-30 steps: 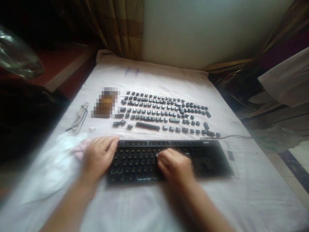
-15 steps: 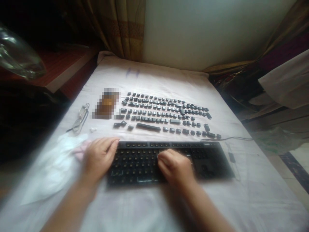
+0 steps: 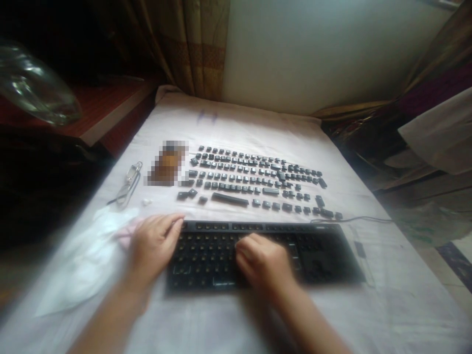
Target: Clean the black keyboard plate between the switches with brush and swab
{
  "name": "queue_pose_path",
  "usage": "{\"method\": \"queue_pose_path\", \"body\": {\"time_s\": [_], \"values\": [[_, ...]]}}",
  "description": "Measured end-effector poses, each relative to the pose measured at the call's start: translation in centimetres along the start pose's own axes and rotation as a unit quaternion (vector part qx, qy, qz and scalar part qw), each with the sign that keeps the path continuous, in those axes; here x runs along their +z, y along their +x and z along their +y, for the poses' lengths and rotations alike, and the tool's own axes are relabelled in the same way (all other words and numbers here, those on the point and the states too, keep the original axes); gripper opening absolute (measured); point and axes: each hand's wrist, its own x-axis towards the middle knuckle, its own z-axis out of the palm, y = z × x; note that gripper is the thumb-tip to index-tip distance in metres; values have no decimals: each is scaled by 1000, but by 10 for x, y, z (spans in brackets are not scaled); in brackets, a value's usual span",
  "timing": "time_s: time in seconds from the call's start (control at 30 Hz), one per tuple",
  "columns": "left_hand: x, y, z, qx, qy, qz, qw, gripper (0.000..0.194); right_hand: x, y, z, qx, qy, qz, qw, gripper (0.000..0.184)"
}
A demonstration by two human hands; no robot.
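Observation:
A black keyboard [image 3: 206,260] with its keycaps off lies on the white cloth. My left hand [image 3: 155,243] grips its upper left corner, thumb along the edge. Over the middle of the key area, my right hand [image 3: 263,255] is closed with its fingertips pinched down at the keyboard; anything between them is hidden. Beyond the keyboard, loose black keycaps [image 3: 236,177] are laid out in rows. The long space bar keycap [image 3: 230,199] sits in the nearest row.
Folded eyeglasses [image 3: 129,184] and a pixelated item [image 3: 167,164] lie at the left. A white plastic bag [image 3: 84,258] rests by my left forearm. The keyboard's cable [image 3: 354,219] runs off right. A glass vessel [image 3: 37,88] stands on a reddish wooden table [image 3: 110,105].
My right hand has shifted slightly left across the keyboard, still closed. My left hand keeps its hold on the corner. The whole view has tilted a little.

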Motion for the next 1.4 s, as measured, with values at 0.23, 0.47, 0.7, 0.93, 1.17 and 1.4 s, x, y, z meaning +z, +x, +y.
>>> {"method": "queue_pose_path", "body": {"time_s": [0.23,0.47,0.7,0.93,1.17,1.4], "values": [[0,0,0,1,-2,-4,1000,31,4,-2,0,29,17,27,999,16],[1,1,1,5,2,-4,1000,32,-19,-5,6,6,92,20,996,14],[-1,1,1,-1,2,-11,1000,31,-26,-14,6,-24,65,0,998,17],[-1,1,1,-13,-8,-16,1000,31,-4,-22,1,-1,31,16,999,19],[-2,0,2,-4,-6,-15,1000,29,-7,-18,-4,12,43,7,999,19],[-1,0,1,0,-1,-16,1000,30,-14,-14,-2,-24,32,-31,999,17]]}}
